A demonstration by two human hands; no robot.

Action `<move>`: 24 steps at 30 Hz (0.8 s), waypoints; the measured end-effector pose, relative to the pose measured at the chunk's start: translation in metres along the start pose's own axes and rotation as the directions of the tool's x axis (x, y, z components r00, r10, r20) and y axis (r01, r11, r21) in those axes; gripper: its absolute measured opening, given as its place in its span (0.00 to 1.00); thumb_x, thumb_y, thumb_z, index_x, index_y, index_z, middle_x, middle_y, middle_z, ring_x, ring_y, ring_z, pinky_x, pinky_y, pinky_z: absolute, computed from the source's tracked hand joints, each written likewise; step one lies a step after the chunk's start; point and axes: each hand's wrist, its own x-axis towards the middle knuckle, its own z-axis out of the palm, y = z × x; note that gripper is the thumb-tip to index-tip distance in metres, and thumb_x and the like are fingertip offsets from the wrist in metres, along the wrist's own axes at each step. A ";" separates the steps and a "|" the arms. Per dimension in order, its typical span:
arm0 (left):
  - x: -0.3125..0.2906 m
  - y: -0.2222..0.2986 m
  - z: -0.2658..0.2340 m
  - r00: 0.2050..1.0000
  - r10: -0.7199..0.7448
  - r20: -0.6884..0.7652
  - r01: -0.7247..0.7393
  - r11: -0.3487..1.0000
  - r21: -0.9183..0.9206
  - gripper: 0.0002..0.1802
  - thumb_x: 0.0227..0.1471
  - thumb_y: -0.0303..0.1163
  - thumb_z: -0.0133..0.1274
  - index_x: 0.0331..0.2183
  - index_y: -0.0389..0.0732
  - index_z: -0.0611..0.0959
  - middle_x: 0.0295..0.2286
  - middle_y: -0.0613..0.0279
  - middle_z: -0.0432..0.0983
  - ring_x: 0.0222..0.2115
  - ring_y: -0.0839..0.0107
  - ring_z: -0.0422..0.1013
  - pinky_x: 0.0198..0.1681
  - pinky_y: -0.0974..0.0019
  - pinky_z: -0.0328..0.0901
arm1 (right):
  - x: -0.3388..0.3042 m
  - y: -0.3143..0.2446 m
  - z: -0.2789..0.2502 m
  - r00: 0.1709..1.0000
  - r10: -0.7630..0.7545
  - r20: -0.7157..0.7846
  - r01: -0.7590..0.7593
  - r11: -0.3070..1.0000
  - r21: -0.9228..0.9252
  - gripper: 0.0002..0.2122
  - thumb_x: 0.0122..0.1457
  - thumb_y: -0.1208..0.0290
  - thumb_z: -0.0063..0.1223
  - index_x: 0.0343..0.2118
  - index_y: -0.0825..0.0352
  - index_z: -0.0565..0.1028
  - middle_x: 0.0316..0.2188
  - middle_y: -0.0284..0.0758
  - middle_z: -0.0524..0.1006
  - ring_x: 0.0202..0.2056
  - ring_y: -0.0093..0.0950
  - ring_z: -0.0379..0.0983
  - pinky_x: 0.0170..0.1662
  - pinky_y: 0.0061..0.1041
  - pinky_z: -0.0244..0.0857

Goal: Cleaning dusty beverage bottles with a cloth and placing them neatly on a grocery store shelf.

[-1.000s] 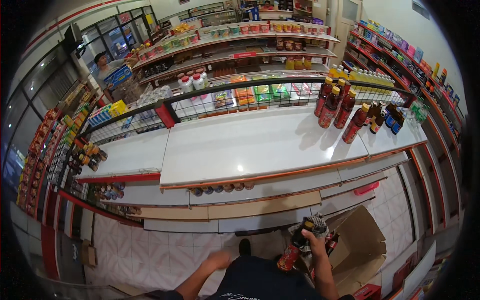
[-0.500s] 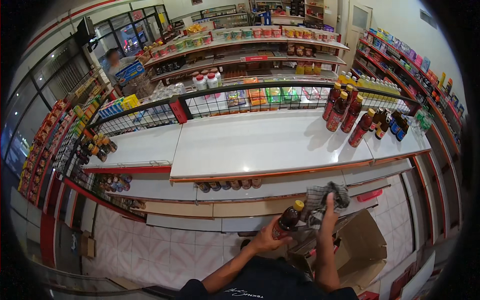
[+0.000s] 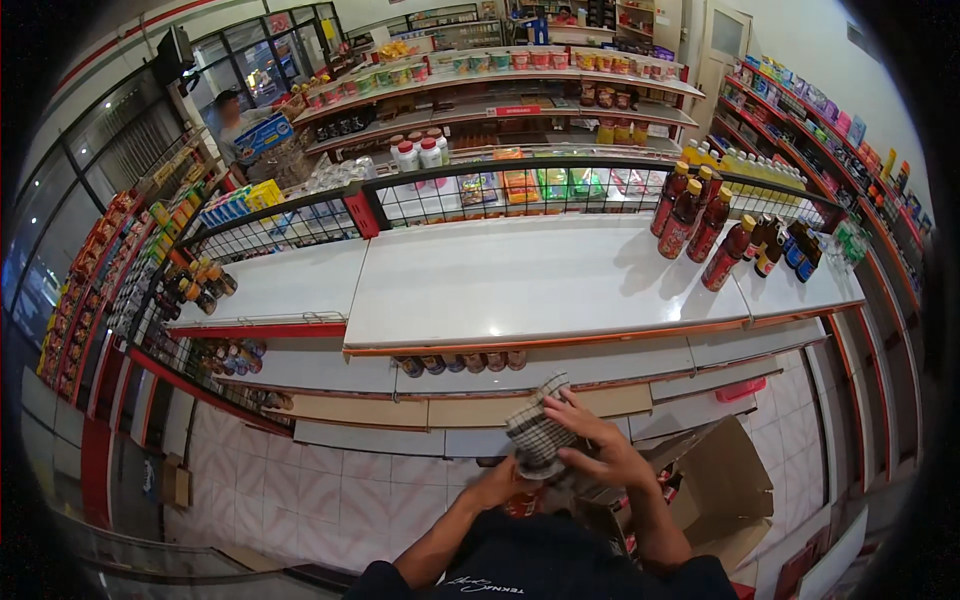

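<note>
One bottle (image 3: 523, 504): in front of shelves (image 3: 550, 285), top hidden by cloth (image 3: 535, 432).
Left hand (image 3: 495, 487): closed around bottle.
Right hand (image 3: 607, 452): fingers spread on cloth, grip unclear.
Carton (image 3: 738, 482): right of both hands.

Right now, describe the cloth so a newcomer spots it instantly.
Find the big white shelf, then look below its orange front edge. Above the left hand, touching the right hand, is the cloth, its dark-and-pale checks unlike the red-labelled bottle beneath.
</note>
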 end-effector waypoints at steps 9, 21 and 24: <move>-0.013 0.073 0.017 0.984 -0.091 0.151 -0.010 0.826 0.564 0.29 0.47 0.40 0.65 0.46 0.34 0.73 0.36 0.59 0.77 0.38 0.71 0.71 0.45 0.65 0.66 | 0.032 0.009 0.003 0.967 -0.254 0.002 0.214 0.809 -0.548 0.08 0.49 0.68 0.56 0.31 0.64 0.79 0.29 0.37 0.75 0.34 0.38 0.71 0.38 0.36 0.64; 0.009 0.039 0.000 0.989 0.142 0.044 -0.140 0.790 0.597 0.38 0.47 0.55 0.60 0.51 0.37 0.72 0.40 0.52 0.76 0.41 0.62 0.73 0.47 0.61 0.66 | 0.018 0.092 0.022 0.826 0.136 -0.548 -0.002 0.971 0.238 0.17 0.63 0.56 0.46 0.28 0.67 0.69 0.20 0.22 0.58 0.23 0.13 0.50 0.26 0.20 0.47; 0.013 0.024 -0.005 0.981 0.187 0.057 -0.192 0.866 0.461 0.39 0.51 0.54 0.58 0.54 0.37 0.68 0.43 0.52 0.75 0.43 0.62 0.72 0.49 0.61 0.65 | 0.011 0.101 0.035 0.754 0.156 -0.639 0.052 0.954 0.294 0.13 0.68 0.61 0.41 0.33 0.67 0.69 0.23 0.23 0.59 0.25 0.14 0.51 0.29 0.18 0.48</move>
